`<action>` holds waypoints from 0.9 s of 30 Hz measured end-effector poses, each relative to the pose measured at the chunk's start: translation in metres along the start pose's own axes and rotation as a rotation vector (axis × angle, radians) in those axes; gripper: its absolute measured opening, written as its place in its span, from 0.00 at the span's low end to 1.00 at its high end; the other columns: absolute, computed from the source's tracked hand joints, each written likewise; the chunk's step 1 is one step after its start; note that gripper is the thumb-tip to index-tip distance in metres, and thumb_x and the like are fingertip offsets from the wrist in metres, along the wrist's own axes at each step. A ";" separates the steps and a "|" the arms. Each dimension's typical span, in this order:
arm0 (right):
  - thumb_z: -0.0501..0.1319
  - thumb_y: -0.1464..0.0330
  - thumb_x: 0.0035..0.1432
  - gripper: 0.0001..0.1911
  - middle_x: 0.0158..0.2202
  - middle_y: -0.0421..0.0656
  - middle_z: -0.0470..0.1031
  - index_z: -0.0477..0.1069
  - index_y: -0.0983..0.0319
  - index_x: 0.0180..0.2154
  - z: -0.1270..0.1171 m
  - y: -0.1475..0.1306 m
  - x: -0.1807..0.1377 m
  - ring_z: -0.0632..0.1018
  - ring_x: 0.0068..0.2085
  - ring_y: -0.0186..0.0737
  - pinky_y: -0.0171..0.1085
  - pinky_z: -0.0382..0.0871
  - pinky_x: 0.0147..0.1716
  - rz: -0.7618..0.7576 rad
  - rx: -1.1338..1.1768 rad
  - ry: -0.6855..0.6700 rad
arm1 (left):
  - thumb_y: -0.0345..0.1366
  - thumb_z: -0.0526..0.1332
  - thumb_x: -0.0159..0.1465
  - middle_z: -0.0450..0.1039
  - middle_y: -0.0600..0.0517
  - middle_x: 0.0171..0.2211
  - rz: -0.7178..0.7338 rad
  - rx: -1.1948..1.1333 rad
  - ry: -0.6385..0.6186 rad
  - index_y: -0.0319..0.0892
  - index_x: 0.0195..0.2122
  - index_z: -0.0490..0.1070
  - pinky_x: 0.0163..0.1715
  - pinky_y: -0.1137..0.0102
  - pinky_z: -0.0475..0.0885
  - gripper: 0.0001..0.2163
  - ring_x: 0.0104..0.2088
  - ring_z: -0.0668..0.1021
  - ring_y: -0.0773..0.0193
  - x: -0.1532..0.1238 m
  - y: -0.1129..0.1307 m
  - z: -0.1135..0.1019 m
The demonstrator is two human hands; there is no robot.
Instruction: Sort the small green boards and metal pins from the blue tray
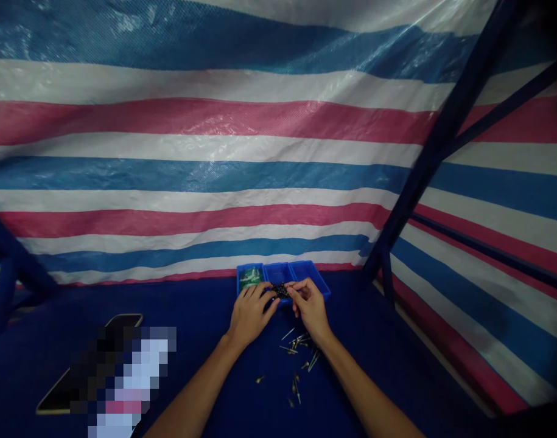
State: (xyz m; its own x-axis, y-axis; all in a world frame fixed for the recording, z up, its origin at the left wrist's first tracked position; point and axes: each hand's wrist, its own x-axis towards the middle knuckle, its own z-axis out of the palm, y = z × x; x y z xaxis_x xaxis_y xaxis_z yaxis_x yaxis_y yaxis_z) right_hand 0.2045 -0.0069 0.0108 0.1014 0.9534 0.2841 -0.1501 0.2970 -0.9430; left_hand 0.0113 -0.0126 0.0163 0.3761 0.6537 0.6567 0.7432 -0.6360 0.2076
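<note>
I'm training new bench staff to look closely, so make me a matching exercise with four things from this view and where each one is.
Things:
1. Packet
2. Metal pins
3. Phone
4. Black bits

Places:
A. Scattered loose on the table
B. Between the left hand and the right hand
C. In the left compartment of the blue tray
D. Lying well to the left of both hands

Pairs: 1-C, 2-A, 3-D, 4-B

A dark blue tabletop (187, 310) carries a blue compartment tray (309, 278) near its far edge, scattered slim metal pieces (289, 350) closer in, and a dark phone-like slab (84, 368) leftward.
</note>
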 end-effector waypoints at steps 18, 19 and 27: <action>0.63 0.54 0.69 0.13 0.29 0.37 0.71 0.71 0.57 0.44 -0.005 0.001 -0.010 0.72 0.24 0.36 0.32 0.66 0.20 -0.154 -0.381 -0.022 | 0.41 0.58 0.76 0.77 0.50 0.54 0.006 0.010 0.019 0.50 0.50 0.79 0.53 0.58 0.73 0.10 0.51 0.79 0.57 -0.001 -0.001 0.002; 0.64 0.55 0.69 0.12 0.32 0.38 0.72 0.72 0.57 0.43 -0.006 -0.001 -0.010 0.73 0.26 0.36 0.33 0.67 0.22 -0.192 -0.406 -0.013 | 0.41 0.58 0.76 0.77 0.50 0.55 0.004 0.009 0.016 0.50 0.50 0.79 0.53 0.58 0.73 0.10 0.51 0.79 0.57 -0.001 -0.001 0.002; 0.64 0.64 0.70 0.05 0.38 0.41 0.71 0.73 0.58 0.41 -0.005 -0.009 -0.008 0.74 0.36 0.41 0.38 0.71 0.38 -0.375 -0.541 0.017 | 0.42 0.59 0.76 0.77 0.50 0.55 0.003 0.013 0.002 0.50 0.50 0.78 0.53 0.57 0.72 0.09 0.52 0.79 0.56 -0.001 -0.002 0.003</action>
State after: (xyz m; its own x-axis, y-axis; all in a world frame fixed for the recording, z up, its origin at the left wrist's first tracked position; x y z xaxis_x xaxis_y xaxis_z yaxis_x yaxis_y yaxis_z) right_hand 0.2100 -0.0173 0.0162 0.0669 0.7883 0.6116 0.4139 0.5358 -0.7359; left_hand 0.0113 -0.0105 0.0128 0.3767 0.6511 0.6589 0.7496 -0.6322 0.1962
